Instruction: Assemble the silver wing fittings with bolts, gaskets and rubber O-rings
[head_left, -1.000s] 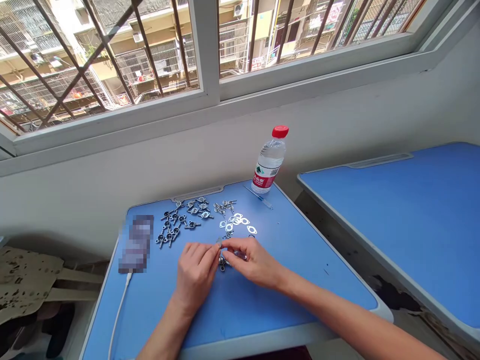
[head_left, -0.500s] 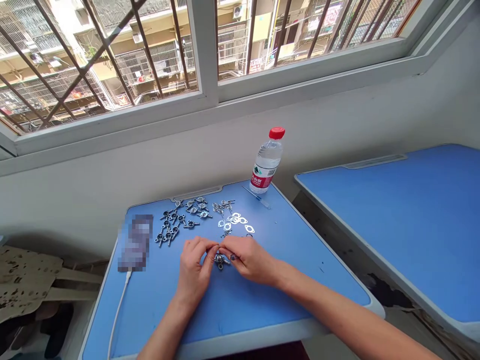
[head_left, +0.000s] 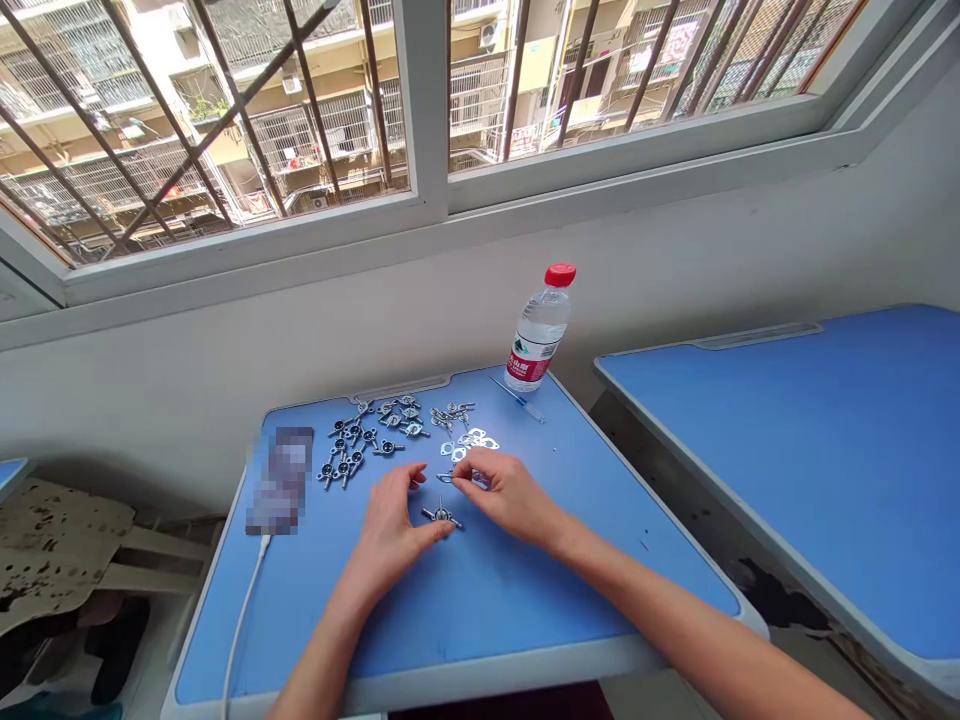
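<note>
My right hand (head_left: 506, 498) pinches a small flat metal flange plate (head_left: 445, 477) between thumb and fingertips, held above the desk. Below it a small metal fitting (head_left: 441, 514) with side arms and an upright pin sits on the blue desk. Around the fitting's left side is my left hand (head_left: 397, 520), fingers apart and thumb at its near edge; whether the thumb touches it I cannot tell. Just beyond the right hand lie several silver flange plates (head_left: 474, 440), partly hidden by it.
Dark-bored metal fittings (head_left: 352, 440) are grouped at the back left, with small pin-like metal parts (head_left: 452, 413) beside them. A water bottle (head_left: 538, 335) and a pen (head_left: 519, 400) are at the back right. A blurred phone-like object (head_left: 281, 482) with a white cable (head_left: 244, 620) lies left.
My hands have come apart from their pinch over the fitting. The left has opened beside it; the right now holds a flat plate. The fitting looks turned, with its pin upright.
</note>
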